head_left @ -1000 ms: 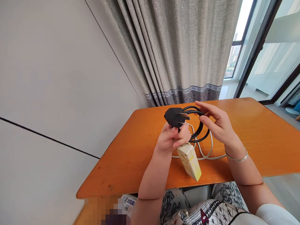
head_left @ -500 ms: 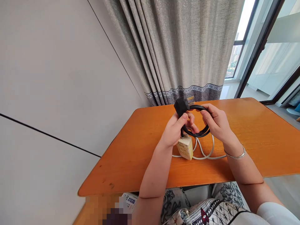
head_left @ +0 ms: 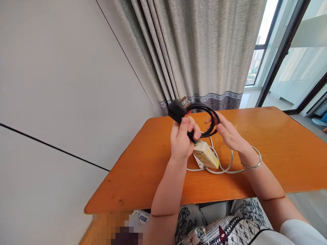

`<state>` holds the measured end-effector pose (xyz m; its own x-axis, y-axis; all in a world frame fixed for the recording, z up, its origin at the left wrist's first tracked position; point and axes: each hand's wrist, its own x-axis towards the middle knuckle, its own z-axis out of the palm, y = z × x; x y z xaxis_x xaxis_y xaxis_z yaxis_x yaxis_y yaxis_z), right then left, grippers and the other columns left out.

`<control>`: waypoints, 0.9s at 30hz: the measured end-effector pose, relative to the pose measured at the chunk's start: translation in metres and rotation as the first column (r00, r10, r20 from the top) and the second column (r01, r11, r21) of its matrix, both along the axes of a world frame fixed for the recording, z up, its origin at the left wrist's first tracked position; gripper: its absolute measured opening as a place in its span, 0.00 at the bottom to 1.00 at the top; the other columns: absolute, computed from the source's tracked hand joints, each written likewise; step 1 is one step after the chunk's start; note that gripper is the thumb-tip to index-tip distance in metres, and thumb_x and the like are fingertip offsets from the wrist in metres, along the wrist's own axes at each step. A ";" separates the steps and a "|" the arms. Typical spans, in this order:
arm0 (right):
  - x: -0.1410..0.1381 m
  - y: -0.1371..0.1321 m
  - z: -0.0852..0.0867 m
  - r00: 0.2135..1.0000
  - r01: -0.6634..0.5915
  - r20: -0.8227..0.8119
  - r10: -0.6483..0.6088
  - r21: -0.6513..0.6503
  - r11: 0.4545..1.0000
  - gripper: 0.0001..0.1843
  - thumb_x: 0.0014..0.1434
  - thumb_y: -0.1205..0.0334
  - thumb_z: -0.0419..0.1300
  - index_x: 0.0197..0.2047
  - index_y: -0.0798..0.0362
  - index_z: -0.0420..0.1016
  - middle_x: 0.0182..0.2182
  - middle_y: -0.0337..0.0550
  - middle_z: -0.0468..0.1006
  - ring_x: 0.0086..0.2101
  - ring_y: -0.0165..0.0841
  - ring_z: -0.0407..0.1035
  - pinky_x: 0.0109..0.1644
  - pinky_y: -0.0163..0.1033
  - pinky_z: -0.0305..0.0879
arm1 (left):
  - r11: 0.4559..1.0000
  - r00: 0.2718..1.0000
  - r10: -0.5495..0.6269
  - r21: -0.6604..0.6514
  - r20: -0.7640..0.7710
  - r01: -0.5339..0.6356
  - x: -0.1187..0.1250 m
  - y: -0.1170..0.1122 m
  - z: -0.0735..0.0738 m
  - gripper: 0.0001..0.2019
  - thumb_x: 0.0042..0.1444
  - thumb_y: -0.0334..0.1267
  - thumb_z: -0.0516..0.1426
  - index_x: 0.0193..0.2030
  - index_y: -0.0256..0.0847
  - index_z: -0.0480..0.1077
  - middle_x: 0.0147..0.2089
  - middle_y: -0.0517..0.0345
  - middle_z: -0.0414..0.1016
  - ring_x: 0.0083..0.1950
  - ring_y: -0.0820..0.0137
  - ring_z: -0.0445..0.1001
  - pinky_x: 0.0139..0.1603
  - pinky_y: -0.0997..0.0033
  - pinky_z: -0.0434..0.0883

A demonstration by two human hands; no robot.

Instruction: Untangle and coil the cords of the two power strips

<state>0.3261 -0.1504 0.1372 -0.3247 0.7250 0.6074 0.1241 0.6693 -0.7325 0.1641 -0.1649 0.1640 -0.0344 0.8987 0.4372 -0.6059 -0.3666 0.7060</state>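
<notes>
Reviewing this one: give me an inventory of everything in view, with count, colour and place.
Table: one, orange-brown, centre
Plug: one, black, raised
Coiled cable: count unclear, black, beside plug
Block: one, cream, below coiled cable
White piece: one, white, partly hidden by block
Thin cable: count unclear, white, on table
Curtain: grey, count unclear, behind table
Wall: one, pale grey, left
Window: one, dark-framed, upper right
Printed package: one, white and blue, lower left
Clothing: count unclear, patterned, bottom
Bangles: count unclear, silvery, right wrist
Left grip: one, bare, closed by plug
Right grip: one, bare, open at coiled cable
</notes>
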 end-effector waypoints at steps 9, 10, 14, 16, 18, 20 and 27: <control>-0.019 -0.004 -0.004 0.688 -0.053 0.692 0.217 -0.250 0.967 0.46 0.51 0.55 0.71 0.69 0.53 0.57 0.50 0.51 0.79 0.44 0.43 0.75 0.46 0.44 0.68 | 0.937 0.874 0.349 -0.134 0.338 -0.322 -0.023 0.009 0.018 0.12 0.64 0.46 0.60 0.35 0.40 0.68 0.22 0.70 0.53 0.20 0.83 0.56 0.22 0.82 0.59; -0.020 -0.005 -0.004 0.673 -0.015 0.718 0.176 -0.225 0.974 0.43 0.53 0.58 0.69 0.68 0.54 0.57 0.49 0.52 0.79 0.43 0.43 0.75 0.44 0.44 0.67 | 0.930 0.864 0.369 -0.132 0.343 -0.344 -0.026 0.012 0.018 0.12 0.63 0.46 0.60 0.35 0.40 0.68 0.22 0.70 0.53 0.20 0.83 0.56 0.23 0.82 0.59; -0.020 -0.007 -0.002 0.639 0.067 0.767 0.057 -0.129 0.989 0.30 0.55 0.61 0.63 0.60 0.56 0.64 0.42 0.52 0.80 0.36 0.41 0.74 0.35 0.41 0.63 | 0.897 0.841 0.439 -0.100 0.317 -0.431 -0.038 0.023 0.014 0.13 0.60 0.48 0.63 0.37 0.42 0.68 0.23 0.70 0.54 0.21 0.81 0.59 0.26 0.80 0.61; -0.016 -0.009 0.002 0.629 0.100 0.778 -0.007 -0.073 0.992 0.28 0.54 0.63 0.62 0.59 0.55 0.65 0.41 0.51 0.81 0.34 0.39 0.74 0.34 0.39 0.61 | 0.876 0.828 0.478 -0.084 0.292 -0.476 -0.040 0.028 0.011 0.14 0.59 0.49 0.63 0.38 0.42 0.68 0.23 0.70 0.55 0.22 0.81 0.61 0.27 0.79 0.62; -0.008 -0.012 0.006 0.638 0.135 0.766 -0.085 -0.003 0.991 0.28 0.54 0.64 0.61 0.59 0.54 0.64 0.41 0.49 0.81 0.34 0.39 0.74 0.34 0.39 0.61 | 0.858 0.826 0.509 -0.063 0.240 -0.510 -0.042 0.032 0.008 0.15 0.58 0.50 0.64 0.39 0.42 0.68 0.24 0.70 0.57 0.23 0.80 0.63 0.28 0.78 0.63; 0.002 -0.016 0.012 0.666 0.173 0.726 -0.172 0.075 0.982 0.27 0.55 0.64 0.61 0.58 0.52 0.65 0.43 0.48 0.81 0.36 0.38 0.74 0.36 0.40 0.63 | 0.851 0.838 0.521 -0.028 0.162 -0.524 -0.044 0.037 0.004 0.16 0.57 0.50 0.65 0.40 0.42 0.68 0.24 0.70 0.58 0.23 0.80 0.65 0.29 0.77 0.64; 0.029 -0.031 0.022 0.910 0.270 0.234 -0.341 0.290 0.918 0.20 0.57 0.57 0.67 0.52 0.47 0.69 0.44 0.42 0.79 0.39 0.34 0.74 0.41 0.40 0.71 | 0.904 0.895 0.428 0.075 -0.125 -0.422 -0.044 0.051 -0.013 0.21 0.50 0.54 0.67 0.41 0.44 0.66 0.26 0.69 0.62 0.24 0.78 0.69 0.29 0.75 0.68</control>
